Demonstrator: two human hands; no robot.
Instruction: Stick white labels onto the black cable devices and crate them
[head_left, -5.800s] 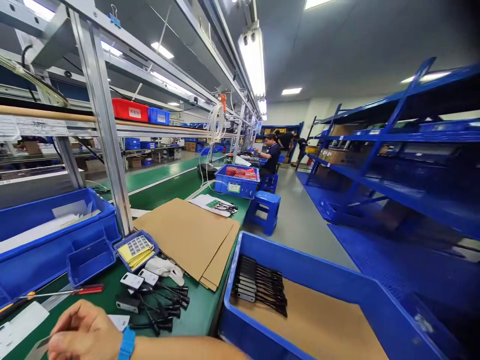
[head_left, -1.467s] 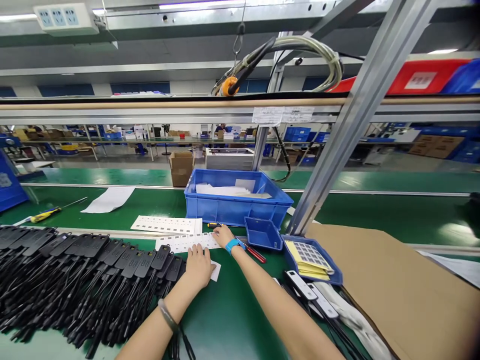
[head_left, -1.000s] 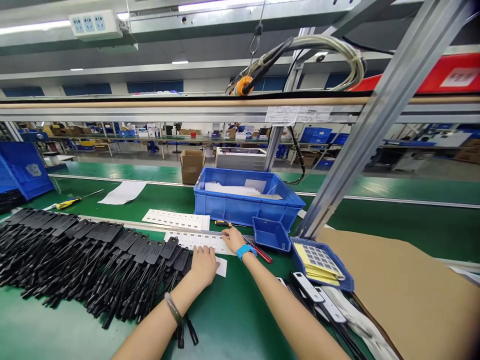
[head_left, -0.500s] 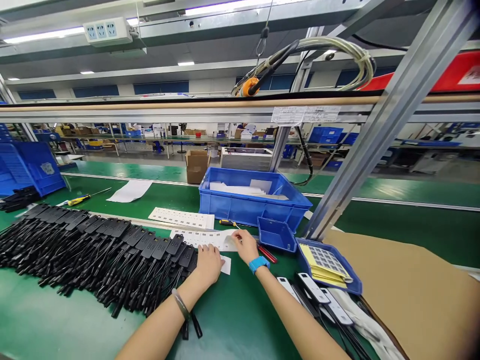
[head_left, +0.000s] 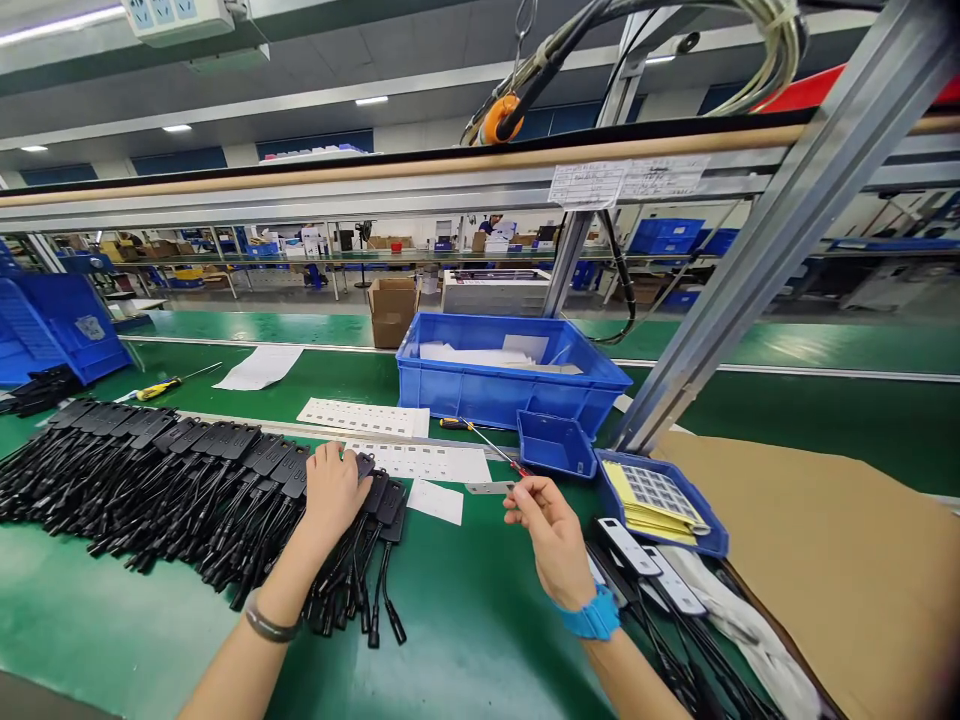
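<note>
A long row of black tagged cables (head_left: 150,470) lies across the green bench. My left hand (head_left: 334,490) rests flat on the right end of that row, fingers spread over the black tags. My right hand (head_left: 547,520) is lifted a little above the bench and pinches a small grey label strip (head_left: 491,488) between thumb and fingertips. Just beyond both hands lies a white label sheet (head_left: 427,462), with a small white paper slip (head_left: 436,501) in front of it.
A large blue bin (head_left: 510,395) with papers stands behind, a small blue bin (head_left: 555,447) beside it. A red-handled screwdriver (head_left: 491,445), a blue tray of yellow sheets (head_left: 660,497), white-faced units (head_left: 637,555) and cardboard (head_left: 825,560) lie right. A slanted aluminium post (head_left: 750,250) rises there.
My right hand has drawn back from the label sheet and lifted, now pinching a small grey strip. My left hand has slid left onto the black tags. The view has tilted down.
</note>
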